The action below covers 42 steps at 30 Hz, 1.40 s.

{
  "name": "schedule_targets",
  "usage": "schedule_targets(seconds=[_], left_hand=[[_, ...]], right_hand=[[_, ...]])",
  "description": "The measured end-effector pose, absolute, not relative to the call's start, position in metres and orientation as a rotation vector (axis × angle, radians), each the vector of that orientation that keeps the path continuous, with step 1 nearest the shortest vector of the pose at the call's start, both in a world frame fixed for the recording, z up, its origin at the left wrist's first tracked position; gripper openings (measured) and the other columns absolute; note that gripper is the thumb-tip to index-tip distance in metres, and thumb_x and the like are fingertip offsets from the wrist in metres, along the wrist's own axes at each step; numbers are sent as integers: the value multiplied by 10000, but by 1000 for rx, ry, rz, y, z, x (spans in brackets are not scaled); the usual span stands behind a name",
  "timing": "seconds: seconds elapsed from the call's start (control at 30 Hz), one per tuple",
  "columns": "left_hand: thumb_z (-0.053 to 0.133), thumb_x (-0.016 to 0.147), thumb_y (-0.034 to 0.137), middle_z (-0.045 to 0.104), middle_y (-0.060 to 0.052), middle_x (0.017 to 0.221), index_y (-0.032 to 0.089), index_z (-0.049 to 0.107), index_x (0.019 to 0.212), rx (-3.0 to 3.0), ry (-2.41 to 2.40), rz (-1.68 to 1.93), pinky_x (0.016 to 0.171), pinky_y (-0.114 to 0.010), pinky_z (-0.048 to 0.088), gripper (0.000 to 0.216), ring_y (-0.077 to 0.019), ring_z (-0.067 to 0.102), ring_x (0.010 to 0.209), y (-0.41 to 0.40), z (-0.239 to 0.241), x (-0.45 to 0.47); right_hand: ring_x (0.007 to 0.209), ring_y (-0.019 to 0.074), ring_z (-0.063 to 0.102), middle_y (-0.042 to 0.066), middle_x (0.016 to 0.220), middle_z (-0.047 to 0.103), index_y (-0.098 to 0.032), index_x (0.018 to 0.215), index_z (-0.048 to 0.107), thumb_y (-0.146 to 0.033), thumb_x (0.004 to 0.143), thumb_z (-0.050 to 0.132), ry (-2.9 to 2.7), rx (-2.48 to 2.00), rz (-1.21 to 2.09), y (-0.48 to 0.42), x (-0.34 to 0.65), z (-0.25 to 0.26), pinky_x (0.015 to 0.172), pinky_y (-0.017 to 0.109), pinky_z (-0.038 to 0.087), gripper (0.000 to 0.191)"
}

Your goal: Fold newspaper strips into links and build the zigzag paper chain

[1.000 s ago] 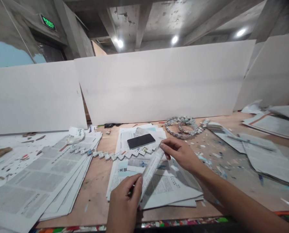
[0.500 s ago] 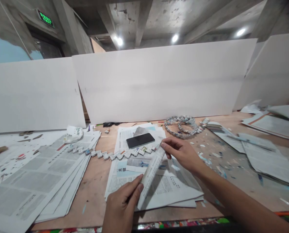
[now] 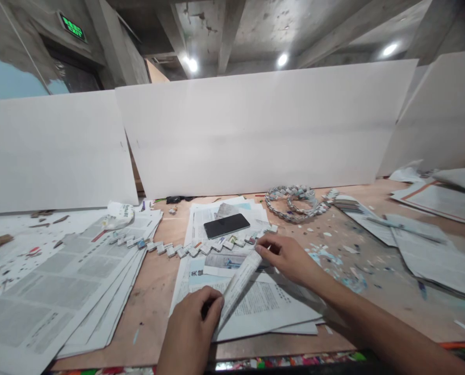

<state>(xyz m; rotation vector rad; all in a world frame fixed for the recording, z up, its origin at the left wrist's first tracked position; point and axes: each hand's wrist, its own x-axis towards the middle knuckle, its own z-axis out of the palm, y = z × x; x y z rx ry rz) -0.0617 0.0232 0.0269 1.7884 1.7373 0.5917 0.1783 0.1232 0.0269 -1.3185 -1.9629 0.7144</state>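
A narrow folded newspaper strip [image 3: 238, 284] slants over the newspaper pile [image 3: 290, 307] in front of me. My left hand [image 3: 195, 323] pinches its lower left end between thumb and fingers. At the upper right end, my right hand [image 3: 281, 255] is closed on the strip with thumb and forefinger. Just behind the strip runs a zigzag chain of folded paper links [image 3: 177, 251], its right part close to my right fingers. A black phone [image 3: 227, 226] lies on the papers beyond the chain.
A coiled paper chain [image 3: 294, 203] rests at the back. Stacked newspapers [image 3: 72, 281] are on the left, more paper sheets [image 3: 437, 255] on the right. Paper scraps [image 3: 345, 268] litter the wooden table [image 3: 148, 312]. White boards [image 3: 255, 130] stand along the back.
Both hands and the strip have moved down toward me, closer to the newspaper pile. The right end of the zigzag chain, hidden before, now shows beyond my right hand.
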Motion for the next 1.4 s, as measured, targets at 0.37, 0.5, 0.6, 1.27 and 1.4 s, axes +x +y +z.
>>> schedule_targets(seconds=[0.37, 0.5, 0.6, 1.27, 1.4], left_hand=[[600, 866, 153, 757, -61, 794, 182, 715, 757, 1947, 1712, 336, 683, -274, 379, 161, -228, 673, 777, 49, 36, -71], [594, 873, 130, 741, -73, 831, 177, 690, 779, 1984, 1756, 282, 674, -282, 359, 142, -232, 649, 773, 52, 31, -69], [589, 870, 111, 723, -61, 846, 183, 662, 795, 1999, 1769, 264, 684, -279, 367, 127, -226, 643, 785, 51, 28, -69], [452, 1022, 226, 690, -83, 966, 186, 628, 903, 2120, 1732, 307, 831, -340, 465, 216, -244, 650, 923, 37, 19, -80], [458, 1009, 164, 676, -98, 983, 170, 626, 918, 2184, 1777, 238, 847, -375, 475, 191, -261, 638, 938, 38, 15, -75]], right_hand=[[713, 253, 653, 79, 749, 731, -186, 749, 666, -188, 891, 526, -2191, -1551, 556, 93, 181, 18, 650, 311, 406, 199], [735, 251, 648, 90, 796, 722, -193, 780, 623, -192, 936, 491, -2234, -1596, 487, 85, 181, 11, 652, 311, 396, 204], [749, 244, 654, 81, 824, 718, -203, 817, 601, -212, 974, 475, -2254, -1615, 461, 83, 180, 8, 658, 307, 405, 202], [845, 237, 693, 96, 955, 697, -179, 914, 656, -141, 1020, 508, -2385, -1713, 265, 75, 170, 11, 712, 304, 478, 185], [844, 241, 700, 91, 959, 693, -184, 930, 658, -133, 1017, 515, -2394, -1730, 213, 73, 169, 10, 702, 310, 481, 176]])
